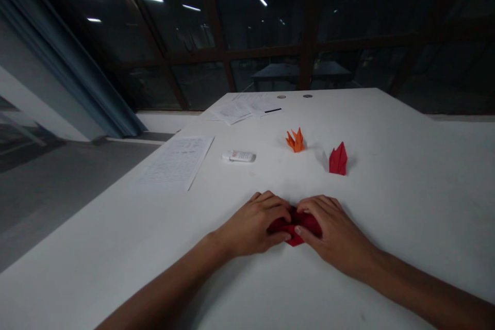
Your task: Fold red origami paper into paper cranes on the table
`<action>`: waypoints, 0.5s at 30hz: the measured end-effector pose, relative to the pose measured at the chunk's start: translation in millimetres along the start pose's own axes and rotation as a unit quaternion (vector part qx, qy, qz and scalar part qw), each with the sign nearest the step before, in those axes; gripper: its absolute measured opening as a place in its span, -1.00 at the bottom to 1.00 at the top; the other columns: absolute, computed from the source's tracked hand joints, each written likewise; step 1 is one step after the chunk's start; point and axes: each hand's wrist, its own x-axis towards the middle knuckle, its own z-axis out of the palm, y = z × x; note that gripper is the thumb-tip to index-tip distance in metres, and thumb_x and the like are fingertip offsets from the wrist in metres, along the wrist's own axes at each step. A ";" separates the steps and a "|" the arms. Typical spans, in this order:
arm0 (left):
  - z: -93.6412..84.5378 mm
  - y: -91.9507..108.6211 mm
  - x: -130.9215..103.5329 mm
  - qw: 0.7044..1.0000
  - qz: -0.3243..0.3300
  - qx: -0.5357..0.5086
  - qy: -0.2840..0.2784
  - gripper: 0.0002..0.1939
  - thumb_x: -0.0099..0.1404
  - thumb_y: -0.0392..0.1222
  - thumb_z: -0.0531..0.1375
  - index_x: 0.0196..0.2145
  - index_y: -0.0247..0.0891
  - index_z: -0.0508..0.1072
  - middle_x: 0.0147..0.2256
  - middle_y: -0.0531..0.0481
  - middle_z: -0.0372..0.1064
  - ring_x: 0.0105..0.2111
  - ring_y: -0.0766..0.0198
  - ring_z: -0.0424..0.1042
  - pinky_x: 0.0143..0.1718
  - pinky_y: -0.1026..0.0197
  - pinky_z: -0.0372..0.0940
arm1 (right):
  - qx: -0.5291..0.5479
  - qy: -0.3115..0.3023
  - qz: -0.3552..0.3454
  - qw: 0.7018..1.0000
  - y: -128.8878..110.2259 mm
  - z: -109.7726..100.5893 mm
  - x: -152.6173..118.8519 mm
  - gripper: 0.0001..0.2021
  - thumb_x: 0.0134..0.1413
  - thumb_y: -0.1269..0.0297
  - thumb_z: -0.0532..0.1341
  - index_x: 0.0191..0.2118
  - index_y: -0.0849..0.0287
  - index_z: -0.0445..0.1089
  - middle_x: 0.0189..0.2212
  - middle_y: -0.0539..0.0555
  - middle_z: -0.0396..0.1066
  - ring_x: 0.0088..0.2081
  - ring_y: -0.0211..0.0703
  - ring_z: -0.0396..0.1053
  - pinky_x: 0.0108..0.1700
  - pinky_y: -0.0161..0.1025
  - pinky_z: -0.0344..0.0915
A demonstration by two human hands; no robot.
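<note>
Between my two hands, low in the head view, a dark red folded paper (296, 238) rests on the white table. My left hand (258, 223) grips its left side, fingers curled over the top and thumb at the near edge. On the right side my right hand (331, 229) holds the same paper, with its thumb pressed near the middle. The fingers cover part of the folds. Beyond the hands stand an orange folded paper figure (296, 141) and, to its right, a red folded paper piece (338, 159).
On the white table (406, 191) a white labelled object (238, 156) lies left of the orange figure. A printed sheet (176, 161) is near the left edge. Further back are more papers (234, 109), a black strip (273, 110) and two small round objects (281, 97).
</note>
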 end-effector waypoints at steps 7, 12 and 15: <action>6.6 -1.4 0.0 0.997 -0.066 -0.002 0.039 -0.25 0.12 -0.04 0.44 0.20 -0.12 0.25 0.15 -0.13 0.34 0.10 -0.03 0.29 0.13 -0.08 0.19 | 0.029 -0.009 0.049 0.998 5.8 -3.0 5.2 -0.81 0.05 0.44 0.31 -0.20 0.05 0.45 -0.04 0.06 0.45 0.05 0.03 0.35 0.12 0.08 0.18; 2.7 -0.1 0.3 0.997 -0.064 0.020 0.024 -0.40 0.14 0.01 0.42 0.09 -0.09 0.36 0.07 -0.07 0.40 0.05 -0.03 0.31 0.10 -0.07 0.21 | 0.121 -0.015 0.068 0.990 -4.1 -3.4 5.0 -0.73 -0.12 0.61 0.27 -0.33 0.06 0.38 -0.11 -0.02 0.44 -0.05 -0.08 0.39 0.05 -0.07 0.25; 2.0 1.3 0.6 0.995 -0.095 0.006 0.028 -0.33 0.13 -0.04 0.43 0.14 -0.11 0.31 0.04 -0.08 0.42 0.02 -0.02 0.36 0.08 -0.06 0.25 | 0.180 -0.020 0.071 0.981 -7.3 -6.5 4.6 -0.75 -0.11 0.60 0.26 -0.35 0.08 0.37 -0.09 0.00 0.41 -0.09 -0.11 0.40 -0.03 -0.16 0.30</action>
